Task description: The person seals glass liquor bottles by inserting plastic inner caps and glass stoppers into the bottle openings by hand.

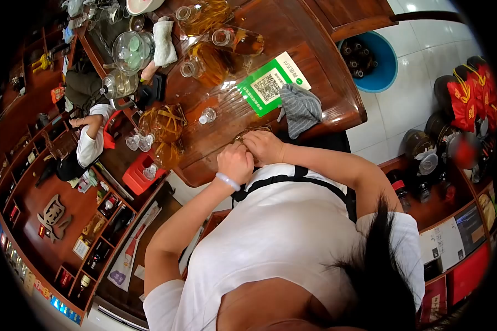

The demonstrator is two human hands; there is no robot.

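My left hand (236,164), with a pale bangle at its wrist, is closed in front of my body at the table's edge. Touching it, my right hand (264,147) is also closed. A thin brown textured thing shows just past my fingers; most of it is hidden, so I cannot make out its kind. Beyond my hands a clear glass stopper (207,116) lies on the wooden table (218,146). A large glass bottle of amber liquid with strips inside (163,122) is to the left. A crumpled grey striped cloth (300,110) lies to the right.
More amber-filled glass bottles (207,62) and a green QR-code card (268,84) are on the table. A blue tub (389,60) of dark bottles stands right. At left are a red plastic container (141,173), a glass teapot (119,84) and another person in a white shirt (91,143).
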